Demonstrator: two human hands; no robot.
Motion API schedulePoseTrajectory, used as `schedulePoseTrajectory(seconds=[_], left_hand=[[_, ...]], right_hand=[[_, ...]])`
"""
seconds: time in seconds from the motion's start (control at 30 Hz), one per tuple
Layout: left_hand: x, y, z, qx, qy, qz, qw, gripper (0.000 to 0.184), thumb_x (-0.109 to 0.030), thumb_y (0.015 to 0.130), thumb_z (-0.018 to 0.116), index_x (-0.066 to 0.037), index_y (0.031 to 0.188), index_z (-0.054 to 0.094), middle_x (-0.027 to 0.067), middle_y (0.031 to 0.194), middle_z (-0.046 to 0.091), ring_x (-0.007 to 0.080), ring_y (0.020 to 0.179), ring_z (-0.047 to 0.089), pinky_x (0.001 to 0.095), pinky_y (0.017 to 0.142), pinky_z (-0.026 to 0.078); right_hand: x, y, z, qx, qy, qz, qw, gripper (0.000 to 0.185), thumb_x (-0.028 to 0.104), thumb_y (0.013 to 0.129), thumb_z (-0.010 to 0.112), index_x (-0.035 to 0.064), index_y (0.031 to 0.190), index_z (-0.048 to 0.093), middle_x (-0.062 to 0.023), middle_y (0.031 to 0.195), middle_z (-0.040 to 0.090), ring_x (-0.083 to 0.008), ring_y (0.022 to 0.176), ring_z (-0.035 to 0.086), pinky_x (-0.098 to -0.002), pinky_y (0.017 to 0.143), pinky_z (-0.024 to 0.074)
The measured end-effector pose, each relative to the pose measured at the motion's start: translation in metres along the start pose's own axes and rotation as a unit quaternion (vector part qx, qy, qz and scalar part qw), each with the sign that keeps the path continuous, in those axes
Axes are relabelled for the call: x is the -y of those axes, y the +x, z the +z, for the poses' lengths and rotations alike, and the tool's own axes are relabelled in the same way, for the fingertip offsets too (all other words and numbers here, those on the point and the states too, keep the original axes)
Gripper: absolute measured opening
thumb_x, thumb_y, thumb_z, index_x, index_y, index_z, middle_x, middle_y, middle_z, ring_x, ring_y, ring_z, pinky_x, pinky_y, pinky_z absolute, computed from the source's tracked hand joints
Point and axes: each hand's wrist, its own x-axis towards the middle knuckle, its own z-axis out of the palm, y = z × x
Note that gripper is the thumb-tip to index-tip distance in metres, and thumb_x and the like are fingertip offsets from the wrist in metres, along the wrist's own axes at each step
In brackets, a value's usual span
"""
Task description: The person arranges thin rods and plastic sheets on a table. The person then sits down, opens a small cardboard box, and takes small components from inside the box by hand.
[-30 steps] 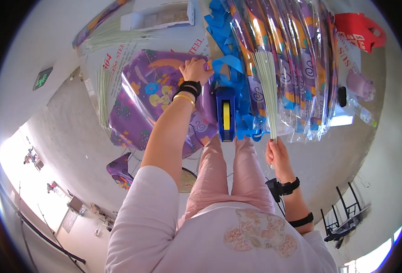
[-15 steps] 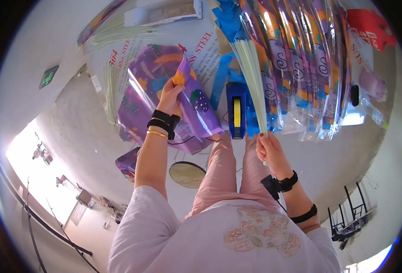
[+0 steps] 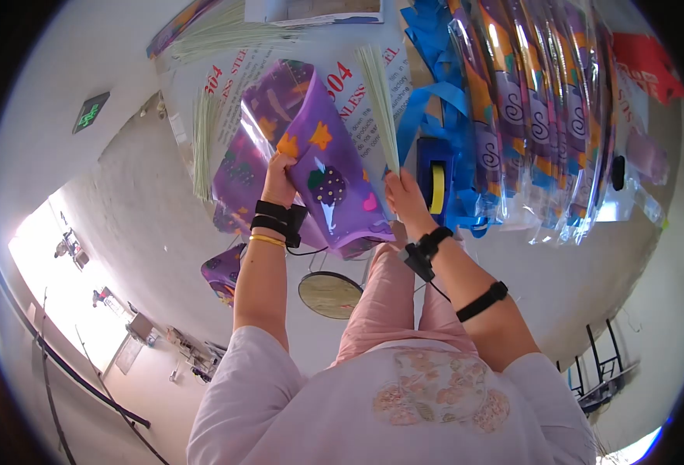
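My left hand (image 3: 280,180) is closed on the edge of a purple patterned sheet (image 3: 328,174), which is folded over toward the right and shows orange stars and a dotted berry shape. In my right hand (image 3: 405,194) is a bundle of thin pale green sticks (image 3: 378,97), gripped at its lower end, fanned slightly at the top and standing beside the sheet's right edge. Just right of that hand lies a blue tape dispenser (image 3: 435,174) with a yellow roll. Blue ribbon (image 3: 444,93) is heaped behind and beside the dispenser.
Several plastic-wrapped purple and orange packs (image 3: 539,116) lie at the right, near a red bag (image 3: 648,66). More pale sticks (image 3: 204,143) lie left of the sheet and at the back (image 3: 237,39). A white box (image 3: 318,11) is at the far edge; a round stool (image 3: 330,294) stands below.
My left hand has taken hold of the sheet's edge and folded it over. My right hand has moved left with the stick bundle, from beside the wrapped packs to beside the sheet.
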Motion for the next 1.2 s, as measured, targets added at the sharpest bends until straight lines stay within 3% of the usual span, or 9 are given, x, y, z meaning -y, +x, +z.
schedulePoseTrajectory(seconds=[0.17,0.27,0.67,0.73,0.77,0.87,1.03,1.13,1.2], left_hand=[[0.011,0.005,-0.016,0.018,-0.015,-0.007,1.000,0.029,-0.008,0.077,0.051,0.000,0.103,0.059,0.0052,0.093,0.063,0.0182,0.087,0.061,0.0309,0.083,0.049],[-0.001,-0.013,0.010,0.013,-0.012,-0.003,1.000,0.022,-0.008,0.077,0.052,-0.002,0.096,0.059,0.0024,0.085,0.060,0.0155,0.079,0.059,0.0282,0.077,0.049],[0.044,0.019,0.008,-0.020,0.185,0.053,0.981,0.033,-0.012,0.078,0.062,-0.001,0.108,0.055,0.0050,0.093,0.057,0.0170,0.087,0.057,0.0261,0.080,0.046],[0.047,0.017,0.015,-0.184,0.530,0.249,0.790,0.046,-0.018,0.073,0.071,0.000,0.110,0.052,0.0131,0.104,0.057,0.0283,0.104,0.053,0.0366,0.091,0.043],[0.044,0.015,0.014,-0.192,0.576,0.202,0.768,0.065,-0.022,0.068,0.076,0.000,0.121,0.047,0.0210,0.124,0.050,0.0379,0.122,0.041,0.0452,0.103,0.035],[0.020,-0.017,0.053,-0.257,0.505,0.325,0.757,0.071,-0.019,0.071,0.074,-0.001,0.131,0.041,0.0216,0.137,0.040,0.0382,0.132,0.033,0.0466,0.108,0.029],[-0.019,-0.153,0.155,-0.019,0.219,0.373,0.901,0.077,-0.016,0.082,0.065,-0.004,0.147,0.027,0.0188,0.156,0.012,0.0350,0.144,0.012,0.0441,0.115,0.014],[-0.015,-0.227,0.191,0.097,0.379,0.473,0.789,0.075,-0.019,0.083,0.059,-0.002,0.148,0.027,0.0231,0.156,0.014,0.0394,0.145,0.009,0.0522,0.115,0.008],[0.010,-0.261,0.209,0.241,0.427,0.491,0.720,0.069,-0.026,0.082,0.059,-0.005,0.144,0.037,0.0224,0.155,0.018,0.0427,0.144,0.011,0.0572,0.114,0.007]], right_hand=[[-0.054,0.055,-0.010,-0.119,-0.273,-0.078,0.952,0.022,0.022,0.097,0.048,0.0009,0.101,0.046,-0.0199,0.086,0.060,-0.0385,0.081,0.060,-0.0464,0.071,0.0457],[-0.056,0.063,-0.007,-0.153,-0.302,-0.064,0.939,0.029,0.019,0.093,0.052,-0.0016,0.113,0.045,-0.0293,0.105,0.058,-0.0489,0.099,0.055,-0.0514,0.085,0.0436],[-0.035,0.004,0.010,-0.201,-0.414,-0.175,0.870,0.055,0.008,0.083,0.057,-0.0055,0.133,0.039,-0.0306,0.131,0.042,-0.0455,0.124,0.041,-0.0461,0.105,0.0365],[-0.030,-0.012,0.004,-0.183,-0.407,-0.187,0.875,0.044,0.012,0.086,0.060,-0.0006,0.126,0.049,-0.0238,0.127,0.051,-0.0368,0.115,0.053,-0.0405,0.097,0.0444],[-0.026,-0.019,0.001,-0.186,-0.408,-0.191,0.873,0.044,0.012,0.086,0.060,-0.0006,0.126,0.049,-0.0238,0.127,0.051,-0.0368,0.115,0.053,-0.0405,0.097,0.0444],[-0.005,-0.042,-0.010,-0.093,-0.206,-0.141,0.964,0.020,0.013,0.092,0.059,0.0012,0.107,0.064,-0.0062,0.087,0.065,-0.0169,0.090,0.064,-0.0279,0.080,0.0489],[0.025,-0.092,0.003,-0.111,-0.176,-0.100,0.973,0.026,0.015,0.094,0.058,0.0057,0.118,0.062,-0.0091,0.108,0.065,-0.0152,0.099,0.062,-0.0267,0.084,0.0470],[0.019,-0.125,0.013,-0.081,-0.061,-0.200,0.975,0.042,0.022,0.096,0.056,0.0099,0.136,0.049,-0.0120,0.130,0.055,-0.0190,0.113,0.056,-0.0291,0.093,0.0436],[0.018,-0.164,0.014,0.208,0.339,-0.025,0.917,0.061,0.050,0.099,0.037,0.0126,0.147,0.033,-0.0150,0.150,0.033,-0.0270,0.135,0.037,-0.0431,0.111,0.0281]])
